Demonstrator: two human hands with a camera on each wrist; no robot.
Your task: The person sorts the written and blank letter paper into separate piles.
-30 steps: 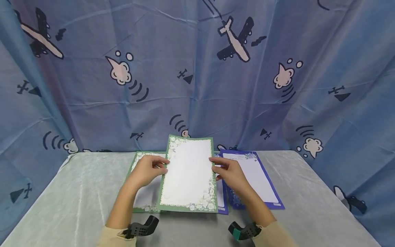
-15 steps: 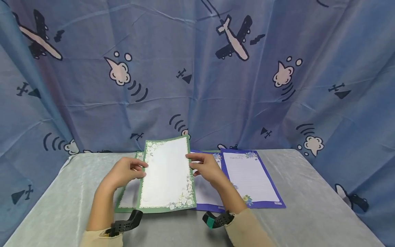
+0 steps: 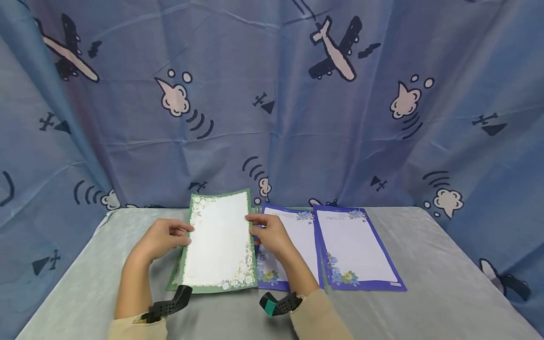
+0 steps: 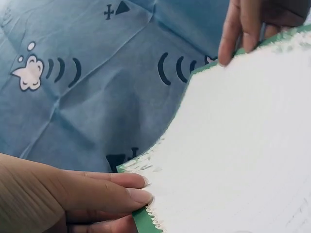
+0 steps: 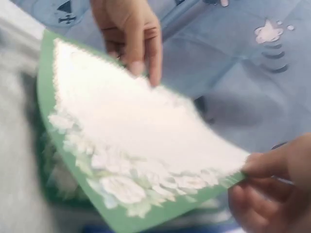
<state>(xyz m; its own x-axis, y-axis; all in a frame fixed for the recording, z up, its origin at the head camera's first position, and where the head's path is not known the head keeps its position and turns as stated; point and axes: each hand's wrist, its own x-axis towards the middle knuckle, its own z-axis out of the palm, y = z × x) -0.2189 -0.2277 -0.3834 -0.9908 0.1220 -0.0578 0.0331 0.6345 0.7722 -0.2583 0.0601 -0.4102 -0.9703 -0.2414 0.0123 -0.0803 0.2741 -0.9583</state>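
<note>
A sheet of paper (image 3: pixel 218 241) with a green border and white flowers is held up by both hands. My left hand (image 3: pixel 159 240) pinches its left edge; in the left wrist view the thumb lies on the front of the sheet (image 4: pixel 243 136). At the right edge, my right hand (image 3: pixel 272 233) pinches it between thumb and fingers. The right wrist view shows the sheet (image 5: pixel 126 121) bowed between the hands. Another green-bordered sheet (image 3: pixel 172 281) lies beneath, mostly hidden.
Two purple-bordered sheets with blue flowers lie on the table to the right: one sheet (image 3: pixel 293 245) partly behind my right hand, the other sheet (image 3: pixel 357 245) farther right. A grey cloth covers the table (image 3: pixel 442 293). A blue curtain (image 3: pixel 229 94) with airplane prints hangs behind.
Both hands have carried the green-bordered sheet leftward, over the green sheet on the table. More of the purple-bordered sheet in the middle now shows.
</note>
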